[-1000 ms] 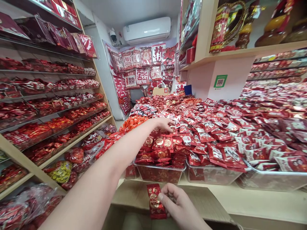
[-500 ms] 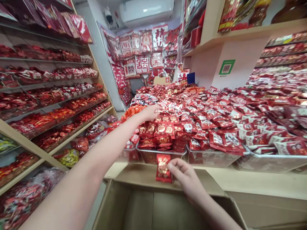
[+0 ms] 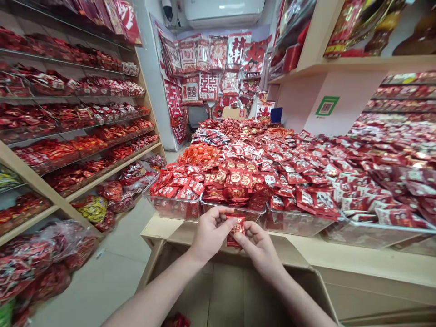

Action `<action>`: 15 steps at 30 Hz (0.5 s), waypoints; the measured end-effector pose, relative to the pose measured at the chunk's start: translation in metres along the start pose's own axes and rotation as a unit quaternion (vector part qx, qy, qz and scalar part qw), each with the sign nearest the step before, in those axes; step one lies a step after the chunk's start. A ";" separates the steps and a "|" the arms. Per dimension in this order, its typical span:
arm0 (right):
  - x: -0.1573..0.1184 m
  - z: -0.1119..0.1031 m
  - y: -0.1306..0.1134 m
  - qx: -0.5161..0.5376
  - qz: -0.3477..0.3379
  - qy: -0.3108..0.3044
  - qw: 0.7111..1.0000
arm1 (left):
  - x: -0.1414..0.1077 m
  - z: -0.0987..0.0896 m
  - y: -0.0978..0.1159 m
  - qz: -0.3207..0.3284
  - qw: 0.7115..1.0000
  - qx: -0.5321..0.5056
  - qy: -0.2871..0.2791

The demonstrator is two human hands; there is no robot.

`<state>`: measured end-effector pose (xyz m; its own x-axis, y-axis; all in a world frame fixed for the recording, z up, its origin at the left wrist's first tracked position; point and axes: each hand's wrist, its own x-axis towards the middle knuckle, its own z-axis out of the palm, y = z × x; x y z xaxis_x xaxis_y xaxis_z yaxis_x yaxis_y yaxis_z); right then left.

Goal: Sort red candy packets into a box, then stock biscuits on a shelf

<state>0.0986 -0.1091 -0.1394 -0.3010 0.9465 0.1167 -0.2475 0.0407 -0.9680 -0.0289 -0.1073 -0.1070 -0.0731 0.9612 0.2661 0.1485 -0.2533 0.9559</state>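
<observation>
On my feed, my left hand (image 3: 211,230) and right hand (image 3: 259,241) both pinch one glossy, red-and-gold packet (image 3: 238,228) above one open, rectangular cardboard box (image 3: 225,290). Beyond: at least four clear plastic bins (image 3: 293,223), heaped with crinkled wrappers (image 3: 238,179).

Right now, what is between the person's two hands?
A red packet with gold print sits between the left hand and right hand, in the head view.
</observation>
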 end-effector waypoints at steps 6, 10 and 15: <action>0.017 -0.020 -0.049 -0.213 -0.098 0.116 0.965 | 0.002 -0.021 0.003 0.079 0.996 -0.028 0.023; 0.082 -0.052 -0.109 -0.416 -0.190 0.218 0.862 | 0.007 -0.036 -0.001 0.110 0.992 -0.017 0.059; 0.167 -0.077 -0.110 -0.474 -0.047 0.212 0.853 | 0.009 -0.042 -0.008 0.145 0.987 0.054 0.046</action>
<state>0.1467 0.0695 -0.0303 0.0887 0.9476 0.3069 0.6647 0.1731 -0.7267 -0.0721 -0.1017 -0.1070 -0.1010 0.8346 0.5415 0.2806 -0.4983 0.8204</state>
